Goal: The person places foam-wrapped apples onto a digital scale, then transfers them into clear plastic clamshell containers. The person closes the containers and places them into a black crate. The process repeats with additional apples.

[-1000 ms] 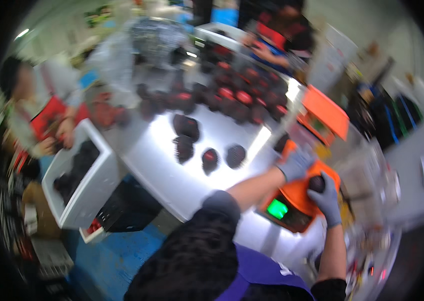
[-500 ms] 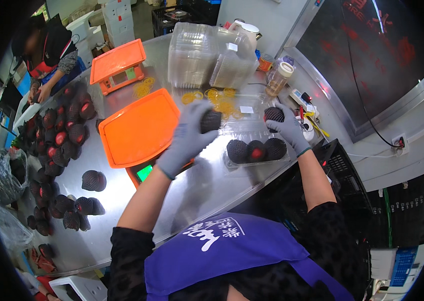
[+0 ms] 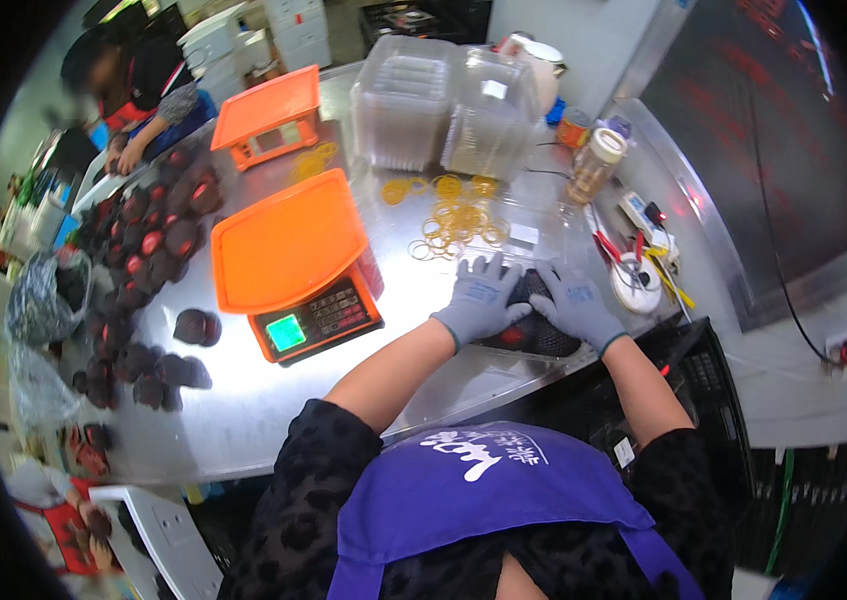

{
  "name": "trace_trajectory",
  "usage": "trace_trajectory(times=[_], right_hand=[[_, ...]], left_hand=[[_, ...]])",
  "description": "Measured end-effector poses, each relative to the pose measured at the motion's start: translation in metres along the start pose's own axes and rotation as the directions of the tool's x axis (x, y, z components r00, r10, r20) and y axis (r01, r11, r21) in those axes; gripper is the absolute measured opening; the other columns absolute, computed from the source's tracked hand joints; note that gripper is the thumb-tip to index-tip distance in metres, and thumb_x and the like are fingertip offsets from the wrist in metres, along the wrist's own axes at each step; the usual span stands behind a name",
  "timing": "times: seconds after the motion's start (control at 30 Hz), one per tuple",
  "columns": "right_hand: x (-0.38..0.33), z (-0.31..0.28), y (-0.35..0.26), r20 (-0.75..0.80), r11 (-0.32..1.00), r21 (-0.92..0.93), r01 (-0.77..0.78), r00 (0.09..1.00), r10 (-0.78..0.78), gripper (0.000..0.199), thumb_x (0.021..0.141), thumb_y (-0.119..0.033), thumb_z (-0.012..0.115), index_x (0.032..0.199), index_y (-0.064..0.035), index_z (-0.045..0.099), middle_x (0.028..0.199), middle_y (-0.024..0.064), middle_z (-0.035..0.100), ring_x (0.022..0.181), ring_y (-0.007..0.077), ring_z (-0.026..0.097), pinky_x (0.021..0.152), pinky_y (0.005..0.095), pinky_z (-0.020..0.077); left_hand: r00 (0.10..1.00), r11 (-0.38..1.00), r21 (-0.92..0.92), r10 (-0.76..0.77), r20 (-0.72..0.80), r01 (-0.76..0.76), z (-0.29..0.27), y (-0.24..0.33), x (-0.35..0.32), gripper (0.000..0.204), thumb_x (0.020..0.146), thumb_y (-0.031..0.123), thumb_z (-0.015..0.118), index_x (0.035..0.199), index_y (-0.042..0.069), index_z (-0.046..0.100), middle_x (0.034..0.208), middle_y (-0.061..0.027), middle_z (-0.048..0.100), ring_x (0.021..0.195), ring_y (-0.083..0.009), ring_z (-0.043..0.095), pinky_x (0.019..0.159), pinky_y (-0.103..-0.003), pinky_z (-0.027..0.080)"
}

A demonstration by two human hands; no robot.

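Observation:
In front of me a clear plastic box (image 3: 547,228) lies with its lid folded back on the metal table. Round red fruits in black foam nets (image 3: 541,338) fill its near part. My left hand (image 3: 483,298), in a grey glove, rests with stretched fingers on the left side of the fruits. My right hand (image 3: 575,305), gloved alike, lies over their right side with its fingers spread. Between the hands shows part of a netted fruit (image 3: 523,287); the palms hide the others.
An orange scale (image 3: 288,240) stands left of my hands, with a second orange scale (image 3: 268,112) behind it. Netted fruits (image 3: 148,240) are heaped at left. Yellow rubber bands (image 3: 455,222) and stacked clear boxes (image 3: 405,105) lie beyond. Pliers (image 3: 607,248) are at right. A co-worker (image 3: 138,95) handles fruit.
Both hands, each holding a netted fruit before, have come together over the box and set the fruits down in it. The view has shifted, so the scale's display now shows fully.

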State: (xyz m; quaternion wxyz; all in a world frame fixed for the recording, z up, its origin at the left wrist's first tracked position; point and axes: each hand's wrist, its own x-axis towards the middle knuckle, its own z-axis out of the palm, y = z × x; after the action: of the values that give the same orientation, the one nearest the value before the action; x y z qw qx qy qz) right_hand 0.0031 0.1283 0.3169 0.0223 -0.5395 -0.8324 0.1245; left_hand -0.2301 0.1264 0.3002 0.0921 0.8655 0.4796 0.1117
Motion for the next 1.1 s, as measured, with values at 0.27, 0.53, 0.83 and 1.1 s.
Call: trace_trajectory(times=[0.27, 0.53, 0.83, 1.1], right_hand=[[0.009, -0.011, 0.016, -0.153, 0.986, 0.163, 0.044, 0.988, -0.019, 0.072, 0.097, -0.045, 0.064, 0.153, -0.0055, 0.044, 0.146, 0.0277, 0.051, 0.132, 0.0447, 0.053, 0.110, 0.0495, 0.0439], [-0.039, 0.011, 0.108, -0.100, 0.905, -0.028, -0.425, 0.902, 0.421, 0.047, 0.100, -0.034, 0.064, 0.138, -0.0054, 0.060, 0.107, 0.0162, 0.073, 0.089, 0.0316, 0.072, 0.081, 0.0448, 0.0574], [-0.030, 0.010, 0.054, 0.284, 0.562, 0.617, -0.551, 0.822, 0.493, 0.032, 0.105, -0.025, 0.055, 0.127, -0.0055, 0.069, 0.088, 0.0041, 0.069, 0.069, 0.0120, 0.065, 0.060, 0.0321, 0.0562], [-0.007, 0.008, 0.048, -0.042, 0.881, 0.241, -0.407, 0.903, 0.428, 0.038, 0.101, -0.024, 0.061, 0.134, -0.0050, 0.064, 0.096, 0.0082, 0.072, 0.083, 0.0174, 0.069, 0.075, 0.0346, 0.0562]], left_hand=[[0.973, 0.939, -0.344, -0.093, -0.213, 0.015, 0.004, -0.039, 0.004, 0.062, 0.094, 0.051, 0.067, 0.143, 0.013, 0.058, 0.150, -0.0244, 0.050, 0.135, -0.0416, 0.051, 0.112, -0.050, 0.041], [0.669, 0.633, -0.458, -0.736, -0.103, 0.625, 0.023, -0.150, 0.006, 0.020, 0.095, 0.018, 0.062, 0.108, 0.006, 0.070, 0.118, -0.0220, 0.064, 0.109, -0.0410, 0.065, 0.096, -0.044, 0.053], [0.741, 0.708, -0.244, -0.667, 0.077, 0.662, 0.031, -0.170, 0.026, 0.030, 0.093, 0.017, 0.062, 0.120, 0.004, 0.066, 0.133, -0.0245, 0.053, 0.109, -0.0437, 0.067, 0.097, -0.050, 0.053], [0.694, 0.623, -0.578, -0.708, -0.131, 0.527, 0.031, -0.182, 0.017, 0.019, 0.100, 0.018, 0.060, 0.107, 0.000, 0.063, 0.106, -0.0251, 0.067, 0.097, -0.0396, 0.069, 0.084, -0.045, 0.056]])
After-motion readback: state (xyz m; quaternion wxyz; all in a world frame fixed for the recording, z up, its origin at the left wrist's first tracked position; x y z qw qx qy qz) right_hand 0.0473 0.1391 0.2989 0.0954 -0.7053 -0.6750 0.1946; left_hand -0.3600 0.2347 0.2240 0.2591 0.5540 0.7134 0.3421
